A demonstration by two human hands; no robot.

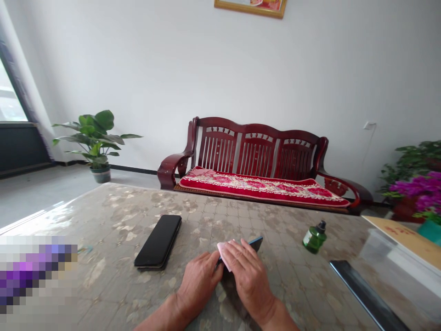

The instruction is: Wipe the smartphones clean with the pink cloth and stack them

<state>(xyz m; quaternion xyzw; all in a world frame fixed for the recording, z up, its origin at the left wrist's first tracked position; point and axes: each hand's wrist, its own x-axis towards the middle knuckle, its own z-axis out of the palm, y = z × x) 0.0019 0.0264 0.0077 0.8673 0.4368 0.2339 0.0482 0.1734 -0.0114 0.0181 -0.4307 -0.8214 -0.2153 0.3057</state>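
Note:
Near the front middle of the table, my left hand (199, 281) is closed around the near end of a thin dark device with a blue edge (257, 243), which looks like a phone. My right hand (248, 281) presses a pink cloth (224, 257) against the device, its fingers together and pointing away from me. The device is tilted and mostly hidden under my hands. To the left of my hands a black phone (159, 241) lies flat on the patterned tablecloth (113, 230).
A green bottle (314, 237) with a black cap stands at the right. Beyond it lie a long dark strip (367, 294) and a clear box (399, 262) with a tan card on top. A wooden bench (258, 156) stands behind the table.

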